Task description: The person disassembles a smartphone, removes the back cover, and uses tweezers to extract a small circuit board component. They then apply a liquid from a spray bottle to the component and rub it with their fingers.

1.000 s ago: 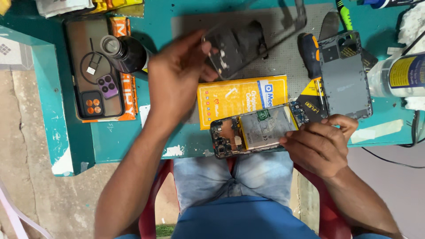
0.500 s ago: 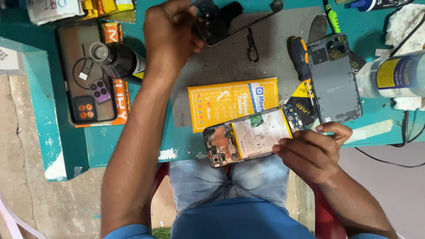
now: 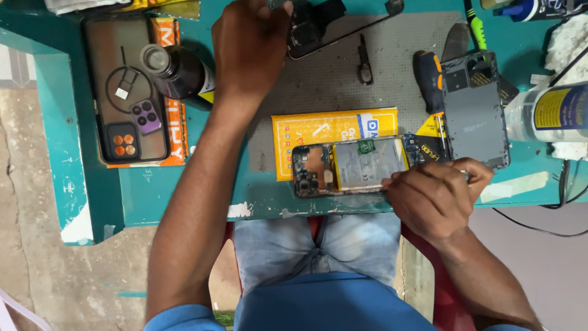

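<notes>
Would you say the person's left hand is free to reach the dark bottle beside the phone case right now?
Probably not at once: the left hand is busy holding a dark phone frame at the table's far edge. The dark bottle stands just left of that wrist, with nothing between them.

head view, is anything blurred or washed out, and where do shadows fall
Head view: even, soft light; the opened phone with exposed battery looks sharp; the left hand at the top edge looks slightly soft; the white plastic bottle with yellow label at right is bright but readable; the dark glass bottle casts a faint shadow on the teal table.
</notes>
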